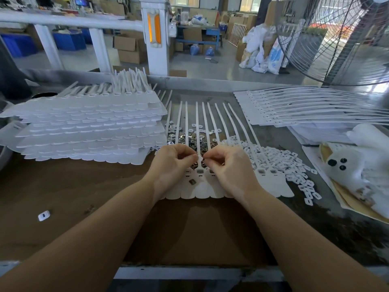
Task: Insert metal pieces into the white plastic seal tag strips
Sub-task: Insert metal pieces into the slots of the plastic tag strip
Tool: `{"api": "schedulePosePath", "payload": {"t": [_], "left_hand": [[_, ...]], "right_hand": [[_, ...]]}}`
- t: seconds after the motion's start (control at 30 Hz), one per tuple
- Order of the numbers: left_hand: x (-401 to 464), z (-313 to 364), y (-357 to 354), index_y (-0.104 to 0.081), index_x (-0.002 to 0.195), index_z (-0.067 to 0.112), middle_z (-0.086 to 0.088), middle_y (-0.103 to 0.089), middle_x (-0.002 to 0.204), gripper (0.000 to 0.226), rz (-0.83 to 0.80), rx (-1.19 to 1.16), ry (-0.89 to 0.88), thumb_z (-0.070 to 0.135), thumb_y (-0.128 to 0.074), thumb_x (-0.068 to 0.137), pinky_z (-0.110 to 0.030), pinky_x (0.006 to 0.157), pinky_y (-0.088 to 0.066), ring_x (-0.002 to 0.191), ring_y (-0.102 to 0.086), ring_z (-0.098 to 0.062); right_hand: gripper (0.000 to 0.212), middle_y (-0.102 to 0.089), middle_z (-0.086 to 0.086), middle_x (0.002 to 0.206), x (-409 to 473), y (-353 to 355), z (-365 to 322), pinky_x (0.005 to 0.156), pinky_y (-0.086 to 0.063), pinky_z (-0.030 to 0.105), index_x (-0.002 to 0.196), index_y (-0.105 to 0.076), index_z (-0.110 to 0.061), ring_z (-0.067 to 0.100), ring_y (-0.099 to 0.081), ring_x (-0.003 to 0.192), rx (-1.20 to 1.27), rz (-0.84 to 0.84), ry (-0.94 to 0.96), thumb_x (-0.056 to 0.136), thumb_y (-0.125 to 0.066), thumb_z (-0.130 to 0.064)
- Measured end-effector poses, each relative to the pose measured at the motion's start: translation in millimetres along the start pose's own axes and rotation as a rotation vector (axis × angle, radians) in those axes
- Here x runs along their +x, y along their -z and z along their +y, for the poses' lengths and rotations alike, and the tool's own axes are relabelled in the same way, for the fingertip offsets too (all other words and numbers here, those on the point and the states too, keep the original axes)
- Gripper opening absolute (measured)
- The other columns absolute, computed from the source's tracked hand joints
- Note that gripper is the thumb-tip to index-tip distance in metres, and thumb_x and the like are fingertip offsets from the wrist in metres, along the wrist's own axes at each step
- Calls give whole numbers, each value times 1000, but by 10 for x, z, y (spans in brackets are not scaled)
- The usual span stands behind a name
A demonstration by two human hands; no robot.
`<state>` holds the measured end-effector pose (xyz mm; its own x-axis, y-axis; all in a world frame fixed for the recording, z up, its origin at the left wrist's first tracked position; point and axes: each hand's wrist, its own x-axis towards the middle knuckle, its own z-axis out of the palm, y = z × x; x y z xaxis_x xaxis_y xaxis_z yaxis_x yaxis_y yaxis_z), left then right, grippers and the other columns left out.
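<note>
Both hands pinch one small white clip over the seal tag strip; no legible writing.
Left hand (174, 163) and right hand (228, 165), fingers curled, share the clip (200, 159) above the strip (202, 186) on a brown desk (84, 186). Metal pieces (189, 141) just behind. Workshop: cartons, fan (336, 39).

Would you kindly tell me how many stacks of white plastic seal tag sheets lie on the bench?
2: a tall stack of white plastic seal tag sheets far left, a flatter stack far right.
</note>
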<state>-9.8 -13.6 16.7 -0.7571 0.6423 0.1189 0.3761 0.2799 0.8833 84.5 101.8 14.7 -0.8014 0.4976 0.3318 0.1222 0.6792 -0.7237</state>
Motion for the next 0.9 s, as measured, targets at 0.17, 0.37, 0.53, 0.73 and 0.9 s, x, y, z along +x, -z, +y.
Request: {"api": "schedulePosePath", "payload": {"t": [0.17,0.37,0.53,0.73,0.9], "left_hand": [[91,64,49,-70,95,18,13,-62,80,11,-145,263,-62,22,-62,88,-19,74,-46,80,-58,-4],[156,132,45,-72,89,19,12,-63,75,9,-228,450,-121,21,-64,87,-21,67,-46,72,-57,-5],[202,174,85,-72,82,22,15,-62,69,6,-287,457,-90,19,-67,85,-16,60,-44,63,-56,-1],[238,215,80,-74,82,20,14,-61,64,4,-297,503,-92,21,-70,82,-19,61,-47,57,-55,-1],[263,228,82,-69,73,23,10,-62,60,8,-315,492,-73,19,-71,80,-19,56,-51,53,-57,-5]], "right_hand": [[12,-69,-1,86,-69,-12,75,81,-52,34,93,-71,-12,13,-62,84,-45,29,7,86,-62,-9],[14,-68,-3,86,-87,-25,106,80,-52,33,91,-70,-14,11,-62,83,-26,36,-9,84,-61,-7],[14,-66,-5,84,-89,-43,125,79,-52,30,90,-70,-16,9,-60,82,-36,43,-9,83,-62,-7],[14,-66,-6,84,-85,-52,128,80,-52,29,90,-70,-17,10,-60,83,-43,47,-7,83,-63,-7],[14,-63,-9,83,-85,-54,131,79,-51,23,91,-70,-17,7,-59,81,-65,43,5,83,-62,-7]]}}
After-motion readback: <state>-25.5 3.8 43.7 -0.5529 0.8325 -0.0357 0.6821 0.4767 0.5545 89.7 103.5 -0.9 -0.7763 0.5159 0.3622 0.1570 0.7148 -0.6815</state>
